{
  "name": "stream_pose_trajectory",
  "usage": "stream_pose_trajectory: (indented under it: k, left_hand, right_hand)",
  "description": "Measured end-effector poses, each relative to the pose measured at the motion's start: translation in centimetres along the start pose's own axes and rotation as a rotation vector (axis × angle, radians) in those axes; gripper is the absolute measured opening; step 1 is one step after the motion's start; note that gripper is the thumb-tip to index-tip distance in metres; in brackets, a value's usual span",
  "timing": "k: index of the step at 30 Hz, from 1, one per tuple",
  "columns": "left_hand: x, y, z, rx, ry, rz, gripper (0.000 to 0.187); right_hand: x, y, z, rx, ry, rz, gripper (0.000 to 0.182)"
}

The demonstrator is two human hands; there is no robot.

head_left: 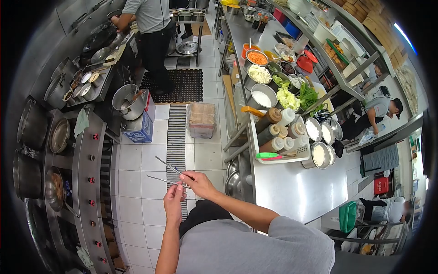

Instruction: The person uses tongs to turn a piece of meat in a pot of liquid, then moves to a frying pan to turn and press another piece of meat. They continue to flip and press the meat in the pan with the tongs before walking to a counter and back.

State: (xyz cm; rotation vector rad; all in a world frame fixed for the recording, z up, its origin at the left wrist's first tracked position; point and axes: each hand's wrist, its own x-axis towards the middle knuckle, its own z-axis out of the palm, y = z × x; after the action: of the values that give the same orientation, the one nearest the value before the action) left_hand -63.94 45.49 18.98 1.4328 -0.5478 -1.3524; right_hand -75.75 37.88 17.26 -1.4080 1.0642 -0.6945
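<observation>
"Gripping with which hand?"
"Left hand [174, 200] and right hand [199, 184], both clamped on metal tongs [167, 165], tips apart above the tiled floor [130, 182]."
"Beyond?"
"A wrapped box [202, 118] beside the grate [177, 137], then a black mat [187, 84]."

Centre: plastic-wrapped box [201, 121] on tiles, just right of floor grate [176, 137]. Above, black mat [188, 84]; person in grey shirt [154, 18], upper left. Lower left: stove panel [84, 157], red knobs [91, 180]. Right of centre: steel worktop [294, 192], squeeze bottles [273, 115], leafy greens [310, 97], orange shreds [257, 57].
</observation>
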Motion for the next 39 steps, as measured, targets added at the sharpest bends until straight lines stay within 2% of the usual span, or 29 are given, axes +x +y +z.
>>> stream_pose_trajectory:
  k: [7, 10, 17, 19, 21, 23, 25, 26, 28, 30, 32, 34, 36, 39]
  left_hand:
    - [0.9, -0.9, 1.4, 0.005, 0.040, -0.052, 0.024]
    - [1.2, -1.3, 1.7, -0.001, 0.052, -0.041, 0.023]
    - [2.0, -2.2, 0.6, 0.020, 0.117, -0.017, 0.024]
    - [1.8, -2.3, 0.1, -0.012, 0.127, -0.037, 0.024]
    - [1.6, -2.5, -0.5, -0.062, 0.172, -0.006, 0.026]
    - [1.4, -2.1, -1.3, -0.129, 0.176, 0.044, 0.028]
    - [1.6, -2.3, -2.3, -0.196, 0.262, 0.080, 0.027]
    - [2.2, -2.9, -3.0, -0.174, 0.256, 0.085, 0.027]
    - [3.0, -3.1, -4.7, -0.170, 0.290, 0.102, 0.027]
    - [3.5, -2.7, -6.5, -0.144, 0.273, 0.131, 0.028]
    - [3.0, -1.0, -8.6, -0.143, 0.301, 0.160, 0.030]
    - [2.5, 0.8, -10.8, -0.216, 0.243, 0.208, 0.031]
    - [3.2, -0.4, -13.6, -0.282, 0.233, 0.307, 0.032]
    - [1.6, -0.4, -18.6, -0.217, 0.256, 0.202, 0.034]
  right_hand:
    - [-0.1, 1.2, -1.0, -0.071, 0.068, -0.058, 0.034]
    - [0.1, 1.2, -1.9, -0.105, -0.008, -0.058, 0.035]
    - [0.4, -0.7, -2.8, -0.187, -0.297, 0.003, 0.054]
    - [0.8, -0.4, -2.3, -0.271, -0.325, -0.240, 0.063]
    - [1.3, -0.5, -1.7, -0.305, -0.394, -0.227, 0.065]
    - [2.0, -1.0, -0.2, -0.338, -0.480, -0.230, 0.066]
    - [2.2, -1.6, 1.4, -0.354, -0.361, -0.092, 0.064]
    - [2.4, -1.7, 2.3, -0.358, -0.428, -0.109, 0.064]
    - [3.1, -2.0, 4.2, -0.362, -0.345, -0.090, 0.060]
    - [3.9, -3.1, 6.2, -0.391, -0.363, -0.117, 0.057]
    - [4.9, -4.1, 8.5, -0.414, -0.366, -0.149, 0.054]
    - [6.2, -5.2, 10.6, -0.500, -0.321, -0.290, 0.050]
    - [7.4, -6.6, 12.8, -0.558, -0.339, -0.353, 0.051]
    - [9.3, -8.1, 16.5, -0.638, -0.354, -0.491, 0.049]
